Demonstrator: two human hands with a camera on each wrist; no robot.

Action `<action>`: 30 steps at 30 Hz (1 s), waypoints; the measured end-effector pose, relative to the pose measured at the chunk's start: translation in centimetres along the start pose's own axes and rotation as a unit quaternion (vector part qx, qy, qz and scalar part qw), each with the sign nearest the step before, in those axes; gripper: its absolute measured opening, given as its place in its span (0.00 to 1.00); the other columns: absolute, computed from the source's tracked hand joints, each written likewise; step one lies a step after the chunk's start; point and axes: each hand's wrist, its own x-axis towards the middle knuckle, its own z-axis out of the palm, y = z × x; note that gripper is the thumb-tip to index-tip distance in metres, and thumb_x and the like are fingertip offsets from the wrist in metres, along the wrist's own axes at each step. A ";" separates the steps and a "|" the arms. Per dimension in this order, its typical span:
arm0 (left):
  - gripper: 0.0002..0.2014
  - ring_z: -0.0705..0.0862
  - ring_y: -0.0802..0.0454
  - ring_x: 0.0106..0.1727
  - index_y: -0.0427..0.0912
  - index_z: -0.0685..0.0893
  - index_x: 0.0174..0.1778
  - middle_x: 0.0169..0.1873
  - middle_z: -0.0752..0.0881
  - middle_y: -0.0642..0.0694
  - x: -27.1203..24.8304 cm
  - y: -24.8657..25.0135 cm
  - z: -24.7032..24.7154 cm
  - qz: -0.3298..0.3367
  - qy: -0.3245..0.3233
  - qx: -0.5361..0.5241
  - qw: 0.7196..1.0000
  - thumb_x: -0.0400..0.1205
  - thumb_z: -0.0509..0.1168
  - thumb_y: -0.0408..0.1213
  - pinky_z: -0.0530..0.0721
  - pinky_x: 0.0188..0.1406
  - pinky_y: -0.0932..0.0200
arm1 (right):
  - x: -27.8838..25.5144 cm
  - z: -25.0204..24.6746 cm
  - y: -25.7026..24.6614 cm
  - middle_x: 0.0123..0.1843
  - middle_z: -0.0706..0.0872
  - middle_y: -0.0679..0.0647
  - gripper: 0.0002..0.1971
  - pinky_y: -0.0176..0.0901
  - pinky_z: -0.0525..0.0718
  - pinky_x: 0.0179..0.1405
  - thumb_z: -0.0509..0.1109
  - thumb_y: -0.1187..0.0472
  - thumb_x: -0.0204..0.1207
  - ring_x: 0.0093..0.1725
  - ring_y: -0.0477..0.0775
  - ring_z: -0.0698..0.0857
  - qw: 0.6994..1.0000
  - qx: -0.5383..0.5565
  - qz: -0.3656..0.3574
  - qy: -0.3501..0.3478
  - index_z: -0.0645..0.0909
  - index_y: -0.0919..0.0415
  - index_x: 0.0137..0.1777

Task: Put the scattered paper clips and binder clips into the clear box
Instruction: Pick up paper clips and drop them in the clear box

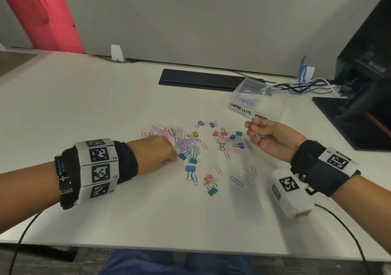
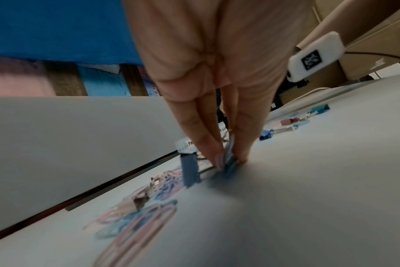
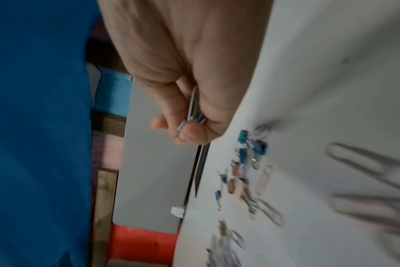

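A heap of pastel paper clips (image 1: pixel 186 141) lies mid-table, with coloured binder clips (image 1: pixel 222 141) scattered to its right and front. My left hand (image 1: pixel 174 156) reaches into the heap's near edge. In the left wrist view my left hand (image 2: pixel 231 162) pinches a few blue paper clips (image 2: pixel 228 168) against the table, beside an upright blue binder clip (image 2: pixel 189 169). My right hand (image 1: pixel 254 131) hovers above the table right of the binder clips, fingers curled round several paper clips (image 3: pixel 194 110). A clear two-part box (image 1: pixel 273 107) labelled "PAPER CLIPS" stands just beyond it, with clips in its left part.
A black cable slot (image 1: pixel 201 79) runs along the back of the white table (image 1: pixel 105 110). Loose cables (image 1: pixel 306 86) and a dark monitor base (image 1: pixel 349 118) fill the back right. A grey divider panel (image 1: pixel 190 21) closes the far side. More paper clips (image 1: pixel 243 177) lie near the front.
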 end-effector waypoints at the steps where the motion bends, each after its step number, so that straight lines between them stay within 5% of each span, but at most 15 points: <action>1: 0.12 0.78 0.49 0.45 0.36 0.80 0.45 0.47 0.85 0.40 0.2 0.1 -0.1 -0.011 0.003 -0.008 1.000 0.83 0.51 0.29 0.71 0.42 0.62 | 0.5 -0.1 -0.7 0.38 0.79 0.55 0.16 0.27 0.80 0.21 0.50 0.77 0.80 0.24 0.45 0.78 1.000 0.018 -0.003 0.014 0.75 0.63 0.37; 4: 0.11 0.72 0.51 0.39 0.41 0.70 0.32 0.29 0.74 0.47 0.8 0.1 -0.4 -0.040 0.019 -0.043 0.998 0.79 0.52 0.25 0.63 0.29 0.65 | 2.2 0.3 -3.7 0.39 0.77 0.56 0.15 0.28 0.80 0.20 0.49 0.75 0.82 0.33 0.47 0.75 0.997 0.049 0.003 0.053 0.76 0.64 0.43; 6: 0.14 0.74 0.54 0.40 0.45 0.80 0.33 0.33 0.80 0.49 1.0 -0.3 -0.6 -0.051 0.043 -0.114 0.991 0.79 0.56 0.26 0.65 0.30 0.71 | 4.0 0.8 -5.7 0.39 0.76 0.56 0.15 0.28 0.80 0.20 0.49 0.74 0.83 0.35 0.45 0.74 0.995 0.043 -0.001 0.086 0.76 0.65 0.44; 7: 0.13 0.76 0.57 0.41 0.45 0.88 0.42 0.40 0.86 0.49 1.0 -0.6 -0.6 -0.061 0.061 -0.169 0.982 0.78 0.59 0.27 0.68 0.34 0.74 | 5.0 1.1 -6.6 0.39 0.76 0.55 0.15 0.28 0.80 0.19 0.49 0.74 0.83 0.35 0.45 0.74 0.993 0.031 -0.009 0.111 0.76 0.65 0.43; 9: 0.12 0.79 0.61 0.40 0.41 0.90 0.52 0.46 0.89 0.48 0.9 -1.0 -0.9 -0.089 0.086 -0.294 0.948 0.77 0.66 0.27 0.74 0.37 0.78 | 7.2 1.7 -8.0 0.39 0.75 0.56 0.15 0.27 0.81 0.19 0.48 0.74 0.83 0.35 0.44 0.74 0.987 0.012 -0.032 0.156 0.75 0.68 0.43; 12: 0.10 0.81 0.61 0.33 0.44 0.90 0.47 0.32 0.87 0.52 0.7 -1.8 -1.1 -0.136 0.076 -0.481 0.863 0.74 0.71 0.26 0.79 0.36 0.77 | 10.7 2.2 -8.7 0.44 0.78 0.60 0.10 0.32 0.81 0.26 0.52 0.73 0.82 0.37 0.48 0.77 0.968 -0.091 -0.064 0.226 0.76 0.66 0.49; 14: 0.11 0.82 0.58 0.32 0.43 0.89 0.46 0.23 0.86 0.57 0.6 -2.5 -1.0 -0.162 0.074 -0.564 0.806 0.74 0.71 0.24 0.81 0.35 0.76 | 11.5 2.2 -8.3 0.57 0.82 0.59 0.10 0.39 0.80 0.46 0.57 0.64 0.82 0.52 0.56 0.84 0.916 -0.254 -0.068 0.303 0.77 0.63 0.58; 15: 0.12 0.82 0.56 0.33 0.40 0.89 0.49 0.22 0.86 0.57 0.6 -2.8 -0.9 -0.172 0.076 -0.593 0.783 0.74 0.70 0.22 0.82 0.35 0.75 | 11.9 1.7 -7.8 0.62 0.83 0.58 0.14 0.42 0.79 0.55 0.58 0.62 0.82 0.60 0.58 0.83 0.832 -0.442 -0.102 0.318 0.76 0.62 0.65; 16: 0.12 0.83 0.55 0.34 0.38 0.88 0.51 0.24 0.87 0.55 0.6 -3.0 -0.9 -0.181 0.077 -0.619 0.760 0.75 0.69 0.21 0.83 0.35 0.74 | 11.9 1.7 -7.6 0.64 0.83 0.58 0.17 0.43 0.77 0.61 0.60 0.61 0.81 0.64 0.59 0.81 0.784 -0.531 -0.095 0.308 0.73 0.62 0.69; 17: 0.11 0.83 0.54 0.36 0.38 0.88 0.50 0.28 0.88 0.52 0.5 -3.2 -0.9 -0.189 0.075 -0.648 0.734 0.76 0.67 0.21 0.84 0.33 0.74 | 12.4 1.3 -7.3 0.67 0.82 0.59 0.20 0.44 0.76 0.65 0.62 0.63 0.80 0.66 0.59 0.80 0.771 -0.560 -0.098 0.287 0.72 0.62 0.72; 20: 0.11 0.83 0.51 0.38 0.38 0.86 0.45 0.37 0.86 0.43 0.6 -3.6 -1.2 -0.195 0.058 -0.751 0.628 0.79 0.62 0.20 0.86 0.28 0.72 | 12.5 1.3 -6.9 0.77 0.71 0.57 0.24 0.45 0.71 0.74 0.63 0.66 0.79 0.76 0.58 0.71 0.776 -0.565 -0.086 0.267 0.68 0.60 0.76; 22: 0.12 0.84 0.51 0.38 0.37 0.85 0.45 0.38 0.87 0.42 0.7 -3.8 -1.3 -0.189 0.047 -0.802 0.565 0.80 0.59 0.20 0.88 0.30 0.69 | 11.7 2.1 -6.7 0.77 0.70 0.59 0.22 0.46 0.69 0.74 0.62 0.66 0.80 0.76 0.59 0.70 0.869 -0.420 -0.087 0.248 0.69 0.63 0.75; 23: 0.12 0.83 0.51 0.38 0.38 0.85 0.45 0.36 0.87 0.42 0.8 -3.9 -1.4 -0.191 0.044 -0.816 0.544 0.80 0.58 0.21 0.88 0.30 0.68 | 11.5 1.9 -6.8 0.76 0.72 0.60 0.20 0.46 0.69 0.72 0.63 0.65 0.80 0.75 0.60 0.70 0.887 -0.380 -0.096 0.243 0.72 0.65 0.72; 30: 0.12 0.85 0.59 0.20 0.36 0.84 0.42 0.25 0.89 0.46 1.1 -3.6 -1.7 -0.215 0.037 -0.871 0.441 0.83 0.56 0.24 0.85 0.19 0.69 | 10.6 1.5 -6.7 0.73 0.74 0.58 0.21 0.46 0.71 0.68 0.63 0.60 0.80 0.68 0.56 0.74 0.864 -0.450 -0.119 0.192 0.72 0.58 0.73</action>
